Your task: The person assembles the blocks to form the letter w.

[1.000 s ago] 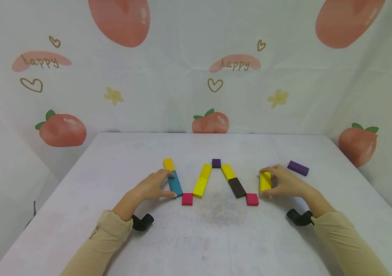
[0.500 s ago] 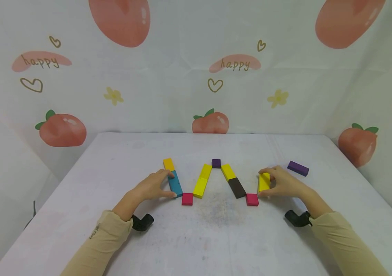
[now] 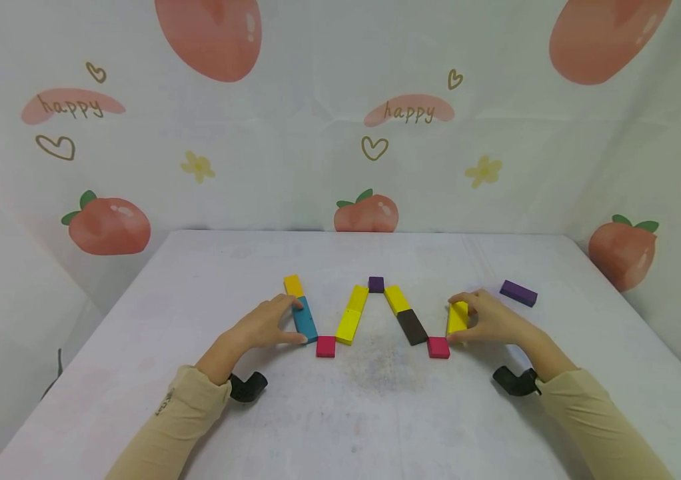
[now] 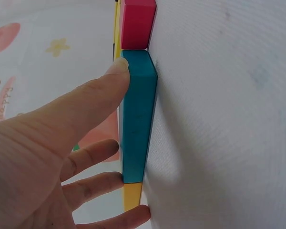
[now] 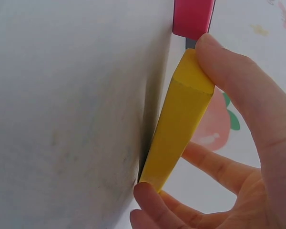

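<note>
My left hand (image 3: pixel 265 323) spans a blue block (image 3: pixel 306 321) lying flat. Its thumb touches the near end in the left wrist view; the other fingers extend loosely along the side, reaching an orange block (image 4: pixel 132 196) that continues the row. My right hand (image 3: pixel 493 317) pinches a yellow block (image 5: pixel 176 126) lengthwise, thumb at the near end and fingertips at the far end. That block tilts against the table in the right wrist view, close to a red block (image 3: pixel 438 347). Another red block (image 4: pixel 137 24) sits by the blue block's near end.
Between the hands, two yellow blocks (image 3: pixel 352 315) form a slanting row up to a small purple block (image 3: pixel 376 285). From there a yellow block (image 3: pixel 396 300) and a dark brown block (image 3: pixel 412 327) slant down. A loose purple block (image 3: pixel 518 293) lies beyond my right hand.
My right hand has moved slightly left with the yellow block, bringing it nearer the right red block. The left hand and the other blocks have stayed put.
</note>
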Available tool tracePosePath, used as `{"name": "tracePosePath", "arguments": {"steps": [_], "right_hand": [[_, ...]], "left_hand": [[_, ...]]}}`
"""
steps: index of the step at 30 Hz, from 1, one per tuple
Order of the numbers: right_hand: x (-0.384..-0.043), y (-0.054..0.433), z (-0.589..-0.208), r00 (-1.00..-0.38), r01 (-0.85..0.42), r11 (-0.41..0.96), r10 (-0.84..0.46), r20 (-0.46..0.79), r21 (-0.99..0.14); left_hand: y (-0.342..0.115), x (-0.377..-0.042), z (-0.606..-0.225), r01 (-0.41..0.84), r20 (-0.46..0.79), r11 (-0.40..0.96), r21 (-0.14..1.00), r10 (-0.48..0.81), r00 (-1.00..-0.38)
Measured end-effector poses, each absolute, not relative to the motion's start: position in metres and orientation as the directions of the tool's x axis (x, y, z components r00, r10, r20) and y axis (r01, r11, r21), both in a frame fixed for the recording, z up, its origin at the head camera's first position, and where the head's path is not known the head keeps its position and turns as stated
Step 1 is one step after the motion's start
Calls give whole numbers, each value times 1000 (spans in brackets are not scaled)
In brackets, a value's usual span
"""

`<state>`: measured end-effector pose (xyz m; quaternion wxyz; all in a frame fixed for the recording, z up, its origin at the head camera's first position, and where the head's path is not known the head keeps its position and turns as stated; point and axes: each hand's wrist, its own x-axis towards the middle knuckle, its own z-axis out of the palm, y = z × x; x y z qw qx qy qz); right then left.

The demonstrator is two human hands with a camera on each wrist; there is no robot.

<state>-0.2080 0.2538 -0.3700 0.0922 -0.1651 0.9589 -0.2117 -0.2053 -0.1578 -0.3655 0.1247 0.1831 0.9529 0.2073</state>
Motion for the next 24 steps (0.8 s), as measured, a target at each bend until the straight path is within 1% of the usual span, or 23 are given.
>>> {"name": "tracePosePath", "arguments": {"steps": [15, 24], "right_hand": [[-207, 253, -368, -927, -270, 856, -355, -123, -441], [-207, 254, -368, -925, -264, 855, -356, -135, -446]], "left_hand": [[-158, -205, -365, 294, -166, 847, 443, 399, -902], [-159, -205, -367, 307, -148, 840, 447, 408, -901]]}}
